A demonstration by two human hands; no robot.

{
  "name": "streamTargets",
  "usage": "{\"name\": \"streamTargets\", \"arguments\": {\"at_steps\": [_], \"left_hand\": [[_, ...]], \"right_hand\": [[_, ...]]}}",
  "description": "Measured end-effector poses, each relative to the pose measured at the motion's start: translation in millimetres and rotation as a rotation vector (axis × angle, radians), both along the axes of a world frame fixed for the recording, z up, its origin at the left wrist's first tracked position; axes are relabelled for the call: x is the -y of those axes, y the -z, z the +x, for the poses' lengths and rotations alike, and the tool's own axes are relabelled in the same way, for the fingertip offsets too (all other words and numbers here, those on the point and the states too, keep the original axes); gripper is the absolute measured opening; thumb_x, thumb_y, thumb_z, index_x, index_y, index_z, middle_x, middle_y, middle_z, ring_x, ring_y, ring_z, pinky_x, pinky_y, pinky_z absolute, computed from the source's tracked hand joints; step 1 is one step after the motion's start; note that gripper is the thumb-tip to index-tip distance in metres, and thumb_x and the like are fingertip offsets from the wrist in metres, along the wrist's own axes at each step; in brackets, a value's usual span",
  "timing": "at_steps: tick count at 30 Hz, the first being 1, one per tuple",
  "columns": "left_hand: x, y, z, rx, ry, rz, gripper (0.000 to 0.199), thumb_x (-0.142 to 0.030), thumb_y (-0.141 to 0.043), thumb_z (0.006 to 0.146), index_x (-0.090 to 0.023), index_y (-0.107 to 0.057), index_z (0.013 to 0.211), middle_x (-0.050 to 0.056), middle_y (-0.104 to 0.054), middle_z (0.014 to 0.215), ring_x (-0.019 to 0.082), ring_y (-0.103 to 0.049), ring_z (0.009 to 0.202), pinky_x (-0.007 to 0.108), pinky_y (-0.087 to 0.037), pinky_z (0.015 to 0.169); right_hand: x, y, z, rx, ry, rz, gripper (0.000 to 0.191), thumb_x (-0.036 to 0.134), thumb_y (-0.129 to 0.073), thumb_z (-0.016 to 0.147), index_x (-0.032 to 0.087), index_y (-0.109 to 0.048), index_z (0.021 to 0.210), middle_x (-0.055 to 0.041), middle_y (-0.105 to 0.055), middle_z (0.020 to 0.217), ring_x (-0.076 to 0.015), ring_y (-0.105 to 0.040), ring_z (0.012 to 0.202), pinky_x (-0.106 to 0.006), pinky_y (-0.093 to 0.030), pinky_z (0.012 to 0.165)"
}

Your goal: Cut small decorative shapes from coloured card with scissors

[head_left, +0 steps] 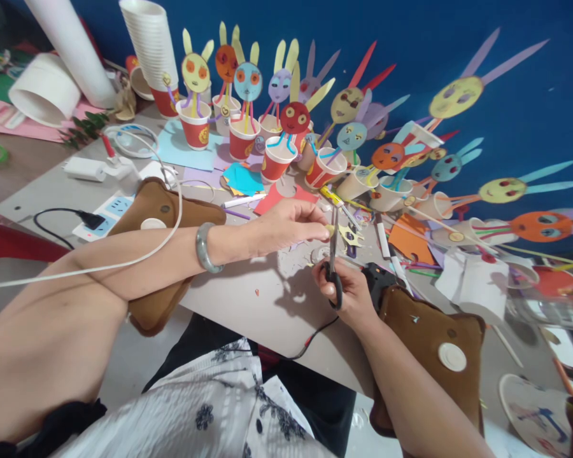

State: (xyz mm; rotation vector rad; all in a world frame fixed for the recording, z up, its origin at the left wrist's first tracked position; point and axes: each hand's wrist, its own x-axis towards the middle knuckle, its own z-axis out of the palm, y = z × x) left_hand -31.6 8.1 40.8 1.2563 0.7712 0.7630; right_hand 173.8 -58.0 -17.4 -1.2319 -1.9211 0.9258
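My right hand [352, 289] grips a pair of scissors [333, 280] by the black handles, blades pointing up and away from me. My left hand [281, 226], with a grey bangle [203, 247] at its wrist, pinches a small yellow piece [330, 229], probably paper, right beside the blades. Whether the blades touch that piece I cannot tell. Just beyond the scissors lies a yellow paper cut-out [351, 235] on the table. Small paper scraps are scattered under my hands.
Paper-cup figures with long-eared round faces [295, 118] line the back by a blue wall. Brown cushions [430, 337] lie on both sides. At left are a power strip [109, 213], a white cable [180, 203] crossing my left arm, and stacked cups [148, 44]. A paper roll [482, 286] stands right.
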Motion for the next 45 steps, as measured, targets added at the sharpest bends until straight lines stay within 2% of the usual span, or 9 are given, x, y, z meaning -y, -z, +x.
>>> {"name": "streamTargets", "arguments": {"at_steps": [20,22,26,29,32,34,39,45], "left_hand": [[-1.6,0.6,0.0,0.042,-0.019,0.006,0.008,-0.013,-0.065,0.079,-0.013,-0.059,0.074,-0.002,-0.059,0.070,0.006,-0.051,0.065,0.021,-0.039,0.064],[-2.0,-0.4,0.1,0.049,-0.023,0.016,0.014,-0.018,-0.062,0.084,-0.013,-0.060,0.071,0.000,-0.061,0.071,0.007,-0.052,0.067,0.021,-0.040,0.065],[-3.3,-2.3,-0.9,0.052,-0.001,0.026,0.040,-0.037,-0.049,0.097,-0.014,-0.062,0.067,0.004,-0.064,0.073,0.010,-0.052,0.067,0.024,-0.040,0.064],[-3.6,-1.4,-1.8,0.054,0.011,0.011,0.044,-0.045,-0.051,0.095,-0.014,-0.063,0.068,0.005,-0.064,0.071,0.011,-0.053,0.066,0.025,-0.039,0.062],[-2.8,0.6,-2.4,0.075,0.030,0.013,0.028,-0.037,-0.072,0.082,-0.013,-0.062,0.071,0.001,-0.061,0.071,0.008,-0.050,0.066,0.024,-0.037,0.062],[-2.3,1.7,-2.4,0.093,0.041,0.001,0.023,-0.028,-0.078,0.074,-0.013,-0.061,0.071,-0.002,-0.058,0.069,0.007,-0.048,0.064,0.023,-0.037,0.062],[-1.3,0.4,-1.9,0.101,0.002,-0.022,0.014,-0.017,-0.072,0.075,-0.012,-0.059,0.070,-0.004,-0.056,0.065,0.006,-0.048,0.062,0.023,-0.038,0.064],[-0.1,-2.2,-2.3,0.070,-0.002,-0.018,0.013,-0.016,-0.070,0.077,-0.012,-0.059,0.069,-0.004,-0.055,0.064,0.005,-0.047,0.061,0.021,-0.036,0.059]], "right_hand": [[-0.6,-2.0,-0.1,-0.011,0.003,0.035,0.058,0.075,-0.060,0.081,0.022,-0.051,0.059,-0.0027,-0.057,0.064,-0.0200,-0.054,0.068,-0.034,-0.039,0.063],[-0.4,-2.3,-0.4,-0.008,0.014,0.030,0.058,0.076,-0.059,0.080,0.022,-0.051,0.059,-0.0029,-0.057,0.064,-0.0202,-0.054,0.068,-0.034,-0.039,0.063],[-0.3,-3.5,-1.7,-0.009,0.026,0.026,0.059,0.078,-0.058,0.080,0.022,-0.052,0.060,-0.0029,-0.056,0.063,-0.0205,-0.054,0.067,-0.035,-0.040,0.063],[-0.5,-3.9,-2.4,-0.033,0.018,0.042,0.058,0.076,-0.059,0.081,0.022,-0.052,0.059,-0.0024,-0.056,0.062,-0.0197,-0.053,0.064,-0.035,-0.040,0.064],[-0.6,-3.8,-2.8,-0.041,0.026,0.032,0.058,0.077,-0.059,0.080,0.022,-0.052,0.059,-0.0025,-0.055,0.062,-0.0199,-0.052,0.064,-0.035,-0.040,0.064],[-0.7,-3.7,-2.7,-0.037,0.037,0.017,0.059,0.078,-0.059,0.079,0.023,-0.052,0.060,-0.0029,-0.055,0.063,-0.0204,-0.052,0.065,-0.035,-0.040,0.064],[-0.8,-3.5,-2.3,-0.021,0.033,0.012,0.061,0.080,-0.058,0.078,0.023,-0.051,0.059,-0.0030,-0.054,0.062,-0.0205,-0.052,0.066,-0.035,-0.039,0.063],[-0.7,-5.4,-3.1,-0.015,0.028,0.028,0.059,0.077,-0.058,0.080,0.023,-0.051,0.059,-0.0029,-0.056,0.062,-0.0199,-0.052,0.064,-0.035,-0.039,0.063]]}}
